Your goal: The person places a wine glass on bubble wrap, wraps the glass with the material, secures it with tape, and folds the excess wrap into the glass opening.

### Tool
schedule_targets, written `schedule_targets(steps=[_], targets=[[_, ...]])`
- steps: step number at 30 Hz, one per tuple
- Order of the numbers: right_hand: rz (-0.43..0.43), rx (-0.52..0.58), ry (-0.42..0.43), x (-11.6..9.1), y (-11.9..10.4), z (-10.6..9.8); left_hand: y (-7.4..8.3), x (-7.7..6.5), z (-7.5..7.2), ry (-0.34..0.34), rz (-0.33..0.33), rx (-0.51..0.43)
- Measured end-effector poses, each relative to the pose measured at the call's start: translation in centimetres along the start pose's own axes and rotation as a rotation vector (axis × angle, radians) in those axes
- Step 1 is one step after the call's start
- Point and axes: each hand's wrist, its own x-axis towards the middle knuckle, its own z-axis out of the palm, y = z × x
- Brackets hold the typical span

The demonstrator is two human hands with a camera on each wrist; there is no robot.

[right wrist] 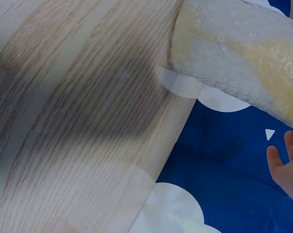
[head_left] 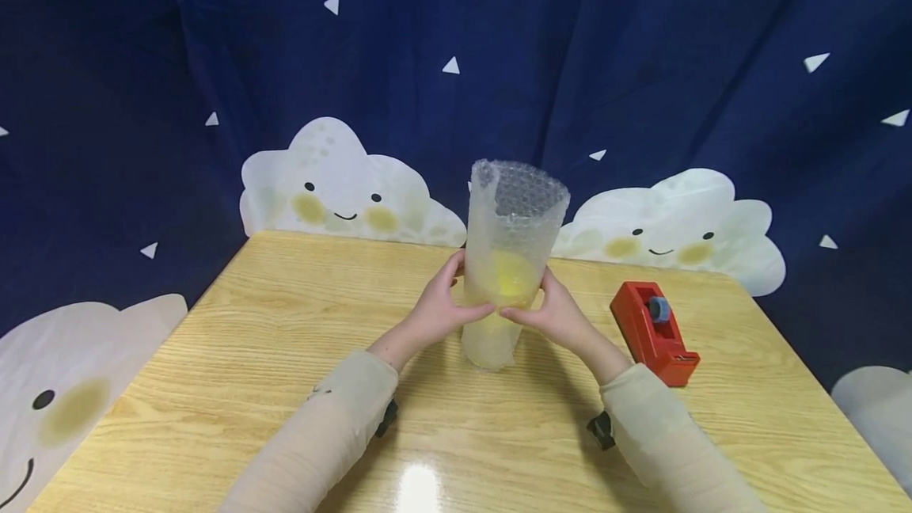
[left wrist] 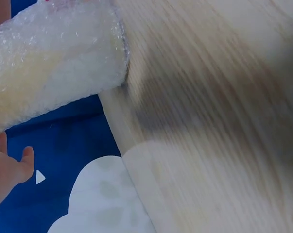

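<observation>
A tall tube of clear bubble wrap (head_left: 484, 228) stands nearly upright, tilted slightly, over the middle of the table, its top end open. Something yellow (head_left: 510, 274) shows blurred through the wrap; its kind cannot be told. My left hand (head_left: 436, 309) grips the tube from the left and my right hand (head_left: 559, 313) from the right. Both thumbs lie across the front, tips almost meeting; the other fingers are hidden behind the tube. In the left wrist view the bubble wrap (left wrist: 83, 53) shows its lower end close to the tabletop, as does the wrap (right wrist: 219, 58) in the right wrist view.
A red tape dispenser (head_left: 644, 331) with a blue-cored roll of tape (head_left: 659, 309) sits on the wooden table (head_left: 313, 291), to the right of the tube. Behind the table hangs a dark blue curtain (head_left: 399, 54) with white triangles and smiling clouds.
</observation>
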Motion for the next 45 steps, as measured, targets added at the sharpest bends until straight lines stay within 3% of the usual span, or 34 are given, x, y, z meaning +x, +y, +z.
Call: schedule_targets(steps=[3,6,10,13,18,25,36,39,45], targets=[[0.001,-0.002,0.0,0.0,0.1,0.0,0.2,0.0,-0.1,-0.013,-0.007,-0.049],[0.004,0.006,-0.004,-0.1,0.0,0.0,0.4,0.2,-0.3,-0.003,-0.024,-0.165],[-0.004,0.009,-0.007,-0.2,0.0,0.0,0.8,0.8,-0.3,0.049,-0.097,-0.299],[-0.008,0.004,-0.013,-0.2,-0.1,0.1,1.0,1.2,-0.2,0.081,-0.181,-0.338],[0.002,-0.003,-0.019,-0.3,-0.1,0.1,1.3,1.5,0.0,0.104,-0.244,-0.355],[0.009,0.014,-0.026,-0.2,-0.1,0.1,1.6,1.9,0.6,0.14,-0.246,-0.377],[0.005,0.033,-0.079,0.1,-0.2,-0.2,2.5,2.3,0.8,0.077,-0.312,-0.361],[0.006,0.128,-0.17,0.3,-0.1,-0.7,2.9,2.4,0.8,0.074,-0.322,-0.335],[0.054,0.504,-0.319,0.3,0.1,-1.9,3.1,2.2,0.8,0.083,-0.28,-0.295]])
